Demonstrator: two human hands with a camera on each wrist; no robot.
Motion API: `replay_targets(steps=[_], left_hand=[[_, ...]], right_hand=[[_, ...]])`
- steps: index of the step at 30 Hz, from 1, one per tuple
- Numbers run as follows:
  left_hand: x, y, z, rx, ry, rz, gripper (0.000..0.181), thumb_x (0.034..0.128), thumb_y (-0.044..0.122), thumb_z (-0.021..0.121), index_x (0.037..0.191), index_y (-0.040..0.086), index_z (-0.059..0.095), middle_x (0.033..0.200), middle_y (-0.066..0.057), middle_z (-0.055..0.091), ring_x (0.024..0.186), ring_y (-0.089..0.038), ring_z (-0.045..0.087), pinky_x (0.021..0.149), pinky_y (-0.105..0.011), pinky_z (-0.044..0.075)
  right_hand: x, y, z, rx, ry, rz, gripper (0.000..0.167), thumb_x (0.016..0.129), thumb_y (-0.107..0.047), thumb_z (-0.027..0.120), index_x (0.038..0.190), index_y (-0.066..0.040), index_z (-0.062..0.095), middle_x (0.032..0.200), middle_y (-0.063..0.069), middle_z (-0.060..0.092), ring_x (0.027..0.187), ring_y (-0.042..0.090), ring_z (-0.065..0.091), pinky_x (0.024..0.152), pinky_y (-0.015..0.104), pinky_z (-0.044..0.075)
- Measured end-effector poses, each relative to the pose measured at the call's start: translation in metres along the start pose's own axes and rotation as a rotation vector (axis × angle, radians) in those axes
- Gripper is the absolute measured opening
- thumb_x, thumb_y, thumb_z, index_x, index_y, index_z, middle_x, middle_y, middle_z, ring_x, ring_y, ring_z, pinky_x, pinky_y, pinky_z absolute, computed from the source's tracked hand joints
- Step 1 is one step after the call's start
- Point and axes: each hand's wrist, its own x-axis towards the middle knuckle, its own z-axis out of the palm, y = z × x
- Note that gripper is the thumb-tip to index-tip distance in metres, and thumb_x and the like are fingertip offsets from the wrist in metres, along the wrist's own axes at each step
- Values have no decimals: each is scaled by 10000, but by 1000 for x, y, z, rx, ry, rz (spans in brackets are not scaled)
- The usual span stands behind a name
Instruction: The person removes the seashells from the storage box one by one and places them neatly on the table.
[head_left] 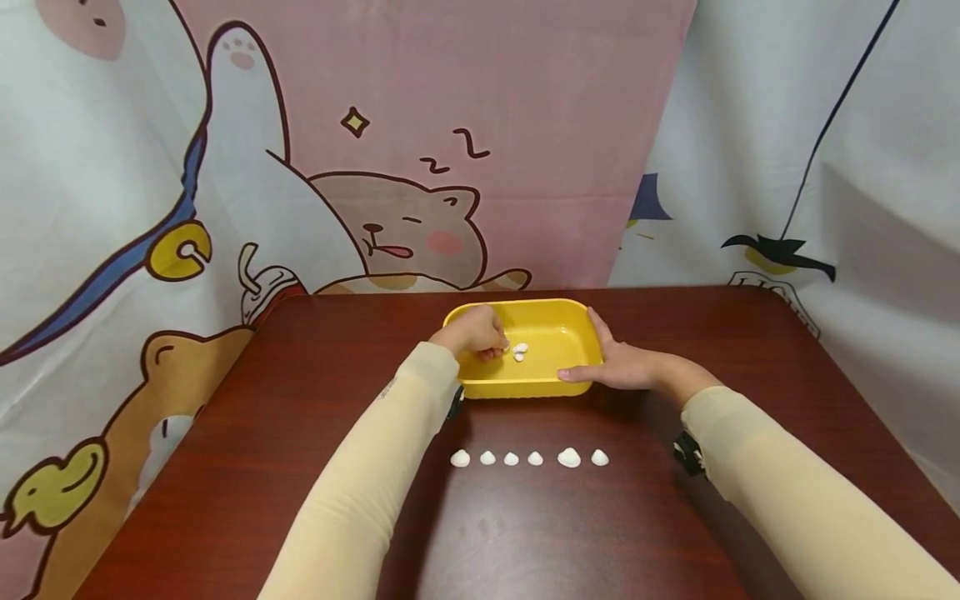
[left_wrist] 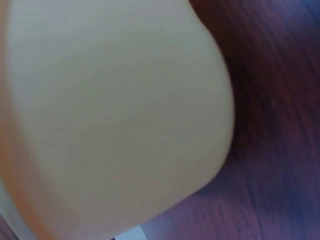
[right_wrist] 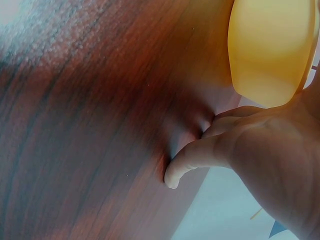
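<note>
a sleeve (left_wrist: 120, 110) fills the left wrist view; the curled left hand (head_left: 476, 332) is inside the yellow tray (head_left: 517, 388) by small white shells (head_left: 521, 347), any pinch too hidden to tell; the right hand (head_left: 630, 365) lies spread against the tray's three o'clock end; its long axis runs nine to three; six seashells (head_left: 569, 457) line the bench (head_left: 240, 450) at six o'clock, tips towards twelve

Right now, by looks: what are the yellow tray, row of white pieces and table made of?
Yellow tray: probably molded plastic, semi-gloss; even color, rounded corners, highlights.
Row of white pieces: possibly seashell, from pointed, fan-like outlines; too small to judge finish or rule out ceramic.
Table: wood or woodgrain laminate, satin; streaked grain, blurred glare.
</note>
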Motion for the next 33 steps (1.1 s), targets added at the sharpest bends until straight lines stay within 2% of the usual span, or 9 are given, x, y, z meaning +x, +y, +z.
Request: replay_targets(steps=[2,6,9,11,16,20,24,30,33], left_hand=[[-1,2,0,14,-38,-23,256,1051,116,649,890,-61,739,727,-80,633,640,-167,578,584,-229,496],[-2,5,0,114,-96,-36,305,1070,129,601,830,-44,677,679,-67,559,618,-179,540,537,-229,435],[-1,7,2,189,-81,-22,328,1075,152,618,812,-36,674,653,-55,542,604,-175,551,547,-237,459],[-1,7,4,207,-51,-13,341,1075,173,636,810,-37,683,651,-52,550,609,-175,575,595,-268,529],[-1,-2,6,147,-2,35,241,1057,180,671,896,3,705,709,-54,603,641,-175,612,683,-321,601],[0,-7,5,95,4,58,114,983,159,777,975,56,729,759,-45,646,655,-170,609,646,-272,550],[-1,-4,3,116,3,72,152,918,141,850,973,51,740,725,-9,620,659,-162,598,615,-230,502],[-1,-1,3,108,-15,101,132,941,30,768,1072,32,770,678,-7,596,638,-158,569,587,-206,465],[0,-3,3,93,-5,100,138,944,29,766,1082,35,774,683,-5,600,620,-136,561,596,-209,476]], right_hand=[[0,0,0,5,-3,3,1407,873,-779,680,1627,-194,-354,1707,347,189,1566,507,266,1275,721,199],[0,1,1,7,-8,6,1406,872,-783,676,1625,-200,-359,1712,342,177,1568,510,258,1271,729,195],[0,2,1,4,-12,8,1404,875,-788,667,1622,-197,-364,1710,341,176,1563,518,255,1264,739,198],[0,2,1,-1,-15,9,1400,876,-791,663,1622,-200,-364,1711,343,173,1566,524,249,1262,742,200],[2,0,2,-12,-18,16,1405,867,-804,661,1623,-208,-363,1713,343,179,1568,519,258,1264,738,202],[3,0,0,-7,-15,16,1417,858,-803,672,1623,-210,-363,1719,334,173,1573,502,257,1276,726,188],[3,1,-1,-6,-17,16,1411,862,-810,663,1618,-219,-371,1732,333,123,1590,509,211,1280,729,161],[3,3,-1,-8,-24,19,1408,864,-816,652,1614,-216,-378,1733,331,113,1588,518,200,1271,741,166],[3,3,-2,-11,-28,20,1411,861,-822,649,1613,-216,-381,1729,330,123,1582,518,207,1267,745,176]])
